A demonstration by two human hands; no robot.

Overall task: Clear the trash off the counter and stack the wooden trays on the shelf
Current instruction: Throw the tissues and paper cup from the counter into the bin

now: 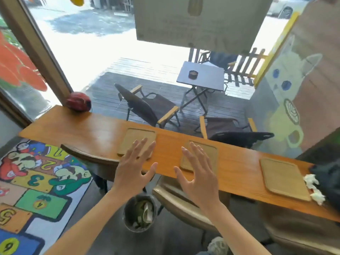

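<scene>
Three flat wooden trays lie along the orange wooden counter: a left tray, a middle tray and a right tray. My left hand hovers open, fingers spread, over the near edge of the left tray. Over the near half of the middle tray my right hand is spread open too. Neither hand holds anything. Crumpled white tissues lie at the right tray's right edge.
A metal trash bin holding paper and green scraps stands on the floor under the counter. Chair backs sit between me and the counter. A red helmet-like object rests at the counter's far left; a dark bag sits at far right.
</scene>
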